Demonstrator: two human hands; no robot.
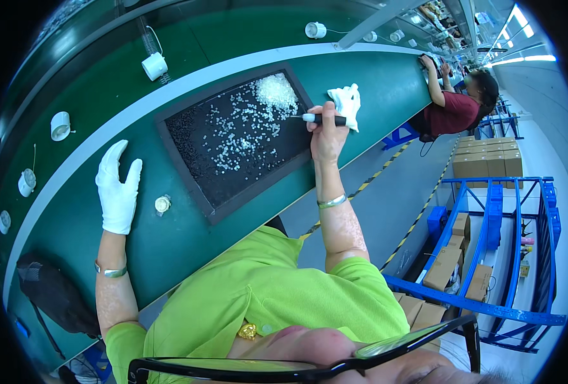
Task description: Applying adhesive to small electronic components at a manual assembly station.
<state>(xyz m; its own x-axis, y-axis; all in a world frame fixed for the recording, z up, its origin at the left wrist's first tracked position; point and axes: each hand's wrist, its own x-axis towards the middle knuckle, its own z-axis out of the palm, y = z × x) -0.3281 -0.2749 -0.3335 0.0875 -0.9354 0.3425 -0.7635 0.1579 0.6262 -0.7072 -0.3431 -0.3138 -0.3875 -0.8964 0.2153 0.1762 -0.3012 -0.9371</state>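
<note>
My left hand [119, 192], in a white glove, rests on the green bench with thumb and fingers apart and holds nothing. Just right of it lies a small round cream-coloured part [162, 204]. Ahead of me is a black tray [208, 211] with a heap of small clear pieces [276, 91] in its far right corner. More clear pieces are scattered over its middle, and tiny black pieces [183, 133] cluster along the left side. In my bare right hand [328, 137] is a slim pen-like tool [311, 118], black and pale grey, its thin tip over the tray's right side.
A crumpled white cloth or glove [346, 102] lies beyond my right hand. White cylindrical parts [155, 66] stand along the far green strip. At the left is a black bag [56, 291]. Another person [456, 112] works farther along the bench; blue shelving [476, 301] with cartons stands right.
</note>
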